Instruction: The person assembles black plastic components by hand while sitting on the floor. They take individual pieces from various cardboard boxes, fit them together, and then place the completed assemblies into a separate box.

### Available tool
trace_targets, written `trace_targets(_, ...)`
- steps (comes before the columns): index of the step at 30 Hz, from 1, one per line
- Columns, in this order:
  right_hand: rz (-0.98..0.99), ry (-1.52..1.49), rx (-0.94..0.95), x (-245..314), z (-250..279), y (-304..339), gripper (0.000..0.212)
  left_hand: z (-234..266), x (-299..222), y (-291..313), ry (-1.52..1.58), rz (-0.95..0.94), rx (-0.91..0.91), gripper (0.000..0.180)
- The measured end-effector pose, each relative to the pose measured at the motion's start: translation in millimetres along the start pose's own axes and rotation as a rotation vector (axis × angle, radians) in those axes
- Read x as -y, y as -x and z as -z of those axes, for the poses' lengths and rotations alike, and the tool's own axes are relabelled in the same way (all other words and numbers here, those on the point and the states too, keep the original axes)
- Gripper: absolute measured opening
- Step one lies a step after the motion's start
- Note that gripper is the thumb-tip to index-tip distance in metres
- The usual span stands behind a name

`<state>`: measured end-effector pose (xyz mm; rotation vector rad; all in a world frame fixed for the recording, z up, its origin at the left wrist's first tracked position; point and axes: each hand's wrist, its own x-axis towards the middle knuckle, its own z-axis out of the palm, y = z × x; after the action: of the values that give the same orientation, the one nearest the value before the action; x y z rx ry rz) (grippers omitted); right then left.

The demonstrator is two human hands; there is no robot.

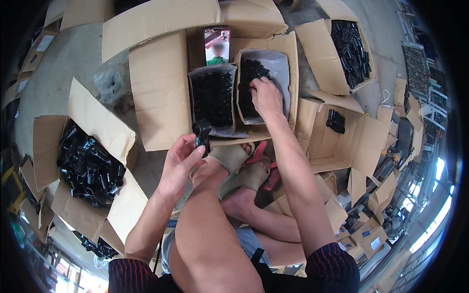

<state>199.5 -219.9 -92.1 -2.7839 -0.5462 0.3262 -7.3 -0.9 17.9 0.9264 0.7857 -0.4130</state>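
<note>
Between the thumb and fingers of my left hand (181, 163) is a black plastic part (202, 133) with a round ring at its top, held upright just in front of the large open carton (161, 93). My right hand (266, 96) reaches into the right-hand inner box (281, 73), which holds many small black pieces (254, 71). Its fingers are bent together at the pieces; whatever they pinch is too small or hidden to make out. Beside it stands the left-hand inner box (236, 132), filled with more small black pieces (212, 97).
A phone (217, 46) with a lit screen leans behind the inner boxes. To the left, an open carton (49, 146) holds black ringed parts (90, 166). At the far right are a carton of black parts (349, 53) and another carton (337, 146) with few. My legs (210, 219) are below.
</note>
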Motion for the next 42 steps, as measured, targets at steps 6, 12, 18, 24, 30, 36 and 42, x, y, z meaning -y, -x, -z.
trace_targets(6, -0.026, -0.081, -0.059, -2, -2, 9, 0.009, 0, 4, -4, -0.001, -0.015, 0.02, 0.027)
trace_targets(12, -0.26, -0.704, -0.089, 28, 22, 34, 0.019, -1, 3, -7, 0.03, -0.038, -0.002, 0.03)
trace_targets(18, -0.392, -1.218, 0.165, 96, 63, 92, 0.02, -5, 8, -10, 0.012, -0.217, -0.093, 0.04)
trace_targets(24, -0.474, -1.349, 0.151, 133, 61, 113, 0.021, -15, 17, -8, -0.149, -0.404, -0.202, 0.045)
trace_targets(30, -0.474, -1.406, 0.132, 143, 57, 111, 0.02, -15, 22, -8, -0.165, -0.515, -0.228, 0.044)
trace_targets(36, -0.467, -1.383, 0.156, 142, 60, 112, 0.016, -18, 21, -3, -0.211, -0.57, -0.256, 0.043)
trace_targets(42, -0.428, -1.426, 0.131, 144, 62, 114, 0.014, -15, 26, -4, -0.234, -0.621, -0.261, 0.041)
